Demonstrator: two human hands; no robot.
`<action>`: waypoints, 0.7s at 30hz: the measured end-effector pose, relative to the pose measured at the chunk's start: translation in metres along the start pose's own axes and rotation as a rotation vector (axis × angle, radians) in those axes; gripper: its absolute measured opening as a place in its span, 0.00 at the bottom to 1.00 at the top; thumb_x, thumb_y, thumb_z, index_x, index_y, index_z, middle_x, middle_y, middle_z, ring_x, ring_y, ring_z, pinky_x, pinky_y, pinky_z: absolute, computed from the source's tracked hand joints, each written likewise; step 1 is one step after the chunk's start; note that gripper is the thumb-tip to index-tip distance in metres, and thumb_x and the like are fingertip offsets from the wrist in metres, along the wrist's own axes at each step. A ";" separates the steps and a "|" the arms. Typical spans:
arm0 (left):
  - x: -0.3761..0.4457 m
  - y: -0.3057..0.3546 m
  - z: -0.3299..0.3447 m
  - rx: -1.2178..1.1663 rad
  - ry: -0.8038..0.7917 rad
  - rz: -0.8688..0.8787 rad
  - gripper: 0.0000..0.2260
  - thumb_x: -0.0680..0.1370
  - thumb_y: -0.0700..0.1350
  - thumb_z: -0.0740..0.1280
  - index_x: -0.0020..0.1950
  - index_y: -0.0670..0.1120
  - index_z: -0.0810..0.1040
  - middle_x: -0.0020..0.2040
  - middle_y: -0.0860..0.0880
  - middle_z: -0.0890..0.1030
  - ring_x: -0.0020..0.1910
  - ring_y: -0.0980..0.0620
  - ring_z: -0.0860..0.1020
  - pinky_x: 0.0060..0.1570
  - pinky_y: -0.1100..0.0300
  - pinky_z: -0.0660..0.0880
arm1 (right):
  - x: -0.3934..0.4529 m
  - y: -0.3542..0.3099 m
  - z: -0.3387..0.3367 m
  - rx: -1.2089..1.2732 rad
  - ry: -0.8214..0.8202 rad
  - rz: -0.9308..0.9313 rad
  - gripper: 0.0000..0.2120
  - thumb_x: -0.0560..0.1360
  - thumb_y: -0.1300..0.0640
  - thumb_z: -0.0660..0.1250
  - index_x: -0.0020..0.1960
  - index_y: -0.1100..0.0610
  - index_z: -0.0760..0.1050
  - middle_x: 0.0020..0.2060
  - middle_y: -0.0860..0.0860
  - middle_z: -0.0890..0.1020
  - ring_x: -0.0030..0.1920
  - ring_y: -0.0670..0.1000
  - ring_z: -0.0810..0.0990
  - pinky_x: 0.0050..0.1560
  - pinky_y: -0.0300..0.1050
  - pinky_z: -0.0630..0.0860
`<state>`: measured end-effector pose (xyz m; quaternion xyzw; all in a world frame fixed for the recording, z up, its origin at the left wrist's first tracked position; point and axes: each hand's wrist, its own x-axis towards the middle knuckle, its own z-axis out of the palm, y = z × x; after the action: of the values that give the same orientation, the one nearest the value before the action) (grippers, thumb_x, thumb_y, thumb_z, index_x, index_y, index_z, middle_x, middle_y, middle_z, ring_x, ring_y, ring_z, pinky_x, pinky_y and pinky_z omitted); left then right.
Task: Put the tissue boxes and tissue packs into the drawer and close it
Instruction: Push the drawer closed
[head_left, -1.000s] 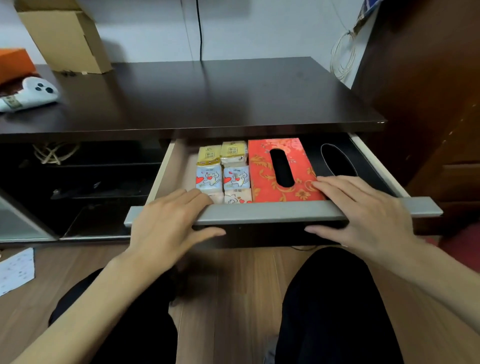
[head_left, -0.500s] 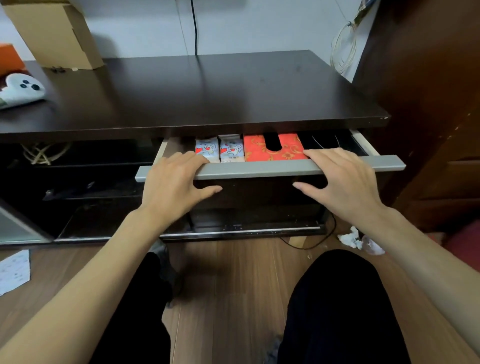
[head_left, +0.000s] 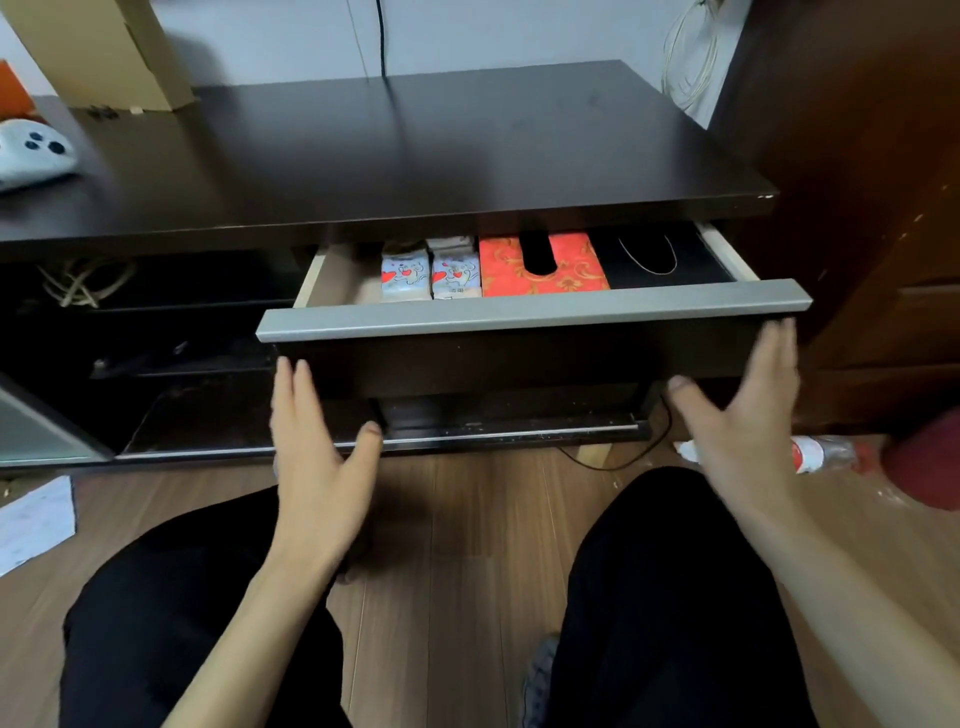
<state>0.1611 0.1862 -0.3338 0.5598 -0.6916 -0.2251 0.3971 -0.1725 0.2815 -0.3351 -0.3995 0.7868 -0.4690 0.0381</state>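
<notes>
The person kneels on the wood floor, with both knees in black trousers nearest the camera. Half a second ago both hands lay on top of the grey drawer front; now they have come off it and sit lower. The left hand (head_left: 317, 467) is just below the drawer front (head_left: 530, 310), near its left end, with fingers straight and close together and the thumb sticking out to the side. The right hand (head_left: 743, 415) is just below the right end of the drawer front, fingers straight and a little apart, thumb out. Neither hand holds anything. Both hands look blurry, so whether the fingertips touch the dark panel under the drawer front cannot be told.

The drawer (head_left: 727, 254) stands a bit open, about as far as before. Behind the drawer front lie two small tissue packs (head_left: 428, 273) with heart pictures, side by side. Right of them is the red tissue box (head_left: 543, 267), and right of that a black tissue box (head_left: 654, 260). The dark tabletop (head_left: 415, 150) covers the back parts of all of them, so the packs further back are hidden.

Far behind the drawer front, a white game controller (head_left: 31, 153) and a cardboard box (head_left: 104, 52) sit on the tabletop, both cut off by the picture edge.
</notes>
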 end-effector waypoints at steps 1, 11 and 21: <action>0.002 0.002 0.007 0.024 -0.055 0.011 0.38 0.79 0.40 0.68 0.82 0.43 0.48 0.83 0.48 0.41 0.81 0.53 0.45 0.76 0.59 0.48 | -0.003 -0.002 0.009 -0.038 -0.038 -0.011 0.46 0.78 0.55 0.72 0.83 0.61 0.45 0.84 0.56 0.41 0.82 0.55 0.45 0.75 0.38 0.44; 0.058 0.002 0.036 0.118 -0.107 0.057 0.40 0.78 0.43 0.68 0.82 0.46 0.45 0.81 0.47 0.34 0.79 0.41 0.57 0.70 0.55 0.62 | 0.038 -0.015 0.057 -0.119 -0.020 -0.036 0.48 0.78 0.57 0.72 0.83 0.60 0.40 0.83 0.56 0.36 0.83 0.58 0.42 0.75 0.46 0.49; 0.144 -0.018 0.051 0.308 -0.233 0.132 0.40 0.78 0.43 0.67 0.82 0.45 0.45 0.82 0.48 0.39 0.78 0.41 0.61 0.71 0.49 0.67 | 0.117 -0.022 0.097 -0.187 -0.072 -0.065 0.45 0.79 0.58 0.71 0.83 0.61 0.43 0.83 0.59 0.37 0.83 0.61 0.45 0.73 0.45 0.58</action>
<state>0.1227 0.0368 -0.3346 0.5375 -0.7943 -0.1536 0.2379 -0.1965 0.1301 -0.3350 -0.4432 0.8119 -0.3797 0.0137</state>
